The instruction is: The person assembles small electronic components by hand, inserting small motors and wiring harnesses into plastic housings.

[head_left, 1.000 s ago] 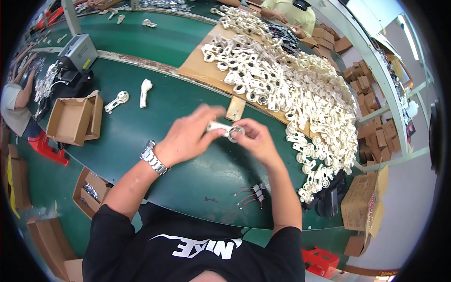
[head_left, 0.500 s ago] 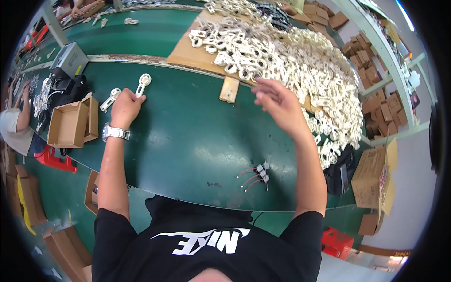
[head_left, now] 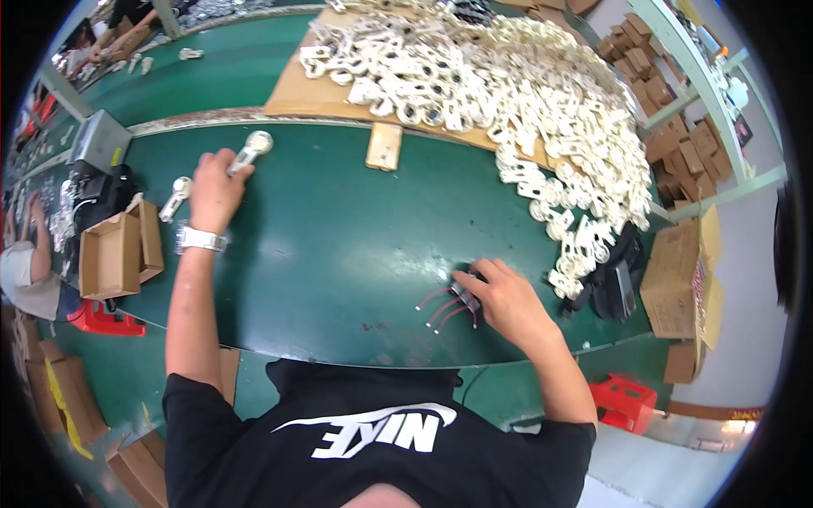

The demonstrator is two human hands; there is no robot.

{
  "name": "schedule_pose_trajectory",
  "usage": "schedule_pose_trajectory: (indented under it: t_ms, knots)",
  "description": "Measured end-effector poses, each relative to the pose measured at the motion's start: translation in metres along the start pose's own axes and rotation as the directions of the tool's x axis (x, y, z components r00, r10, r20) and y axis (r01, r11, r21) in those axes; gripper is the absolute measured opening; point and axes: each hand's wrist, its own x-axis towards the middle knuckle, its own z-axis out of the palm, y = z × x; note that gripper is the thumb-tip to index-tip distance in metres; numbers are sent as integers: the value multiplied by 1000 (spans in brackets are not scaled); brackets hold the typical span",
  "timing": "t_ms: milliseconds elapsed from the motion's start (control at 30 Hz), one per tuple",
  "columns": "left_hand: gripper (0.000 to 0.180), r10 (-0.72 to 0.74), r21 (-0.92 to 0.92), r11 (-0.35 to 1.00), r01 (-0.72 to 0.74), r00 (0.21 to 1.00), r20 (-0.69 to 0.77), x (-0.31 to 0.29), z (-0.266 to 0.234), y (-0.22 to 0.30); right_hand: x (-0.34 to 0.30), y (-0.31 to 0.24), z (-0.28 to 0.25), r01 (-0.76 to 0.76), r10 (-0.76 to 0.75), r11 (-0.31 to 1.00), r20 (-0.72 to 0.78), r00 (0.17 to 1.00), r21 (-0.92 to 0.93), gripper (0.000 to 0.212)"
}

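Note:
My left hand (head_left: 218,190) is closed on the narrow end of a white plastic part with a round head (head_left: 257,146), near the table's far left. A second white plastic part (head_left: 175,199) lies just left of that hand. My right hand (head_left: 508,300) is low over the table at the right, fingers bent and a little apart. It is at the edge of several small grey components (head_left: 463,296) with thin red wires. Its fingers partly cover them, and no grip on them can be seen.
A large heap of white plastic parts (head_left: 542,102) covers cardboard at the far right. A small wooden block (head_left: 384,146) lies by the table's far ledge. Open cardboard boxes (head_left: 110,258) and a grey metal box (head_left: 102,140) stand at left. Another person (head_left: 30,262) sits beyond them.
My right hand has come down and toward me, from near the heap to the grey components. My left hand keeps the white part, now tilted more to the right. The whole view has shifted slightly.

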Motion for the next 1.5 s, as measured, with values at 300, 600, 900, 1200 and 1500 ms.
schedule_pose_trajectory:
  t_ms: [300, 600, 900, 1200, 1500]
  knots:
    - [30, 50, -592, 805, 40, 990, 134, -26, 15, 111, 36, 39, -9, -80, 121, 903, -72, 990, 422, 22]
    - [23, 101, -657, 751, 71, 970, 221, -30, 49, 150, 89, 64, 23, -183, 391, 725, -178, 903, 664, 37]
    - [33, 241, -675, 709, -205, 970, -42, -31, 60, 131, 168, -11, -4, 207, 77, 875, -548, 833, 437, 25]
    - [29, 317, -629, 729, -271, 948, -41, -34, 48, 144, 157, -2, 15, 219, 148, 847, -610, 778, 484, 24]
    - [29, 365, -606, 726, -325, 929, -61, -35, 46, 145, 160, -3, 36, 229, 350, 413, -385, 854, 882, 24]
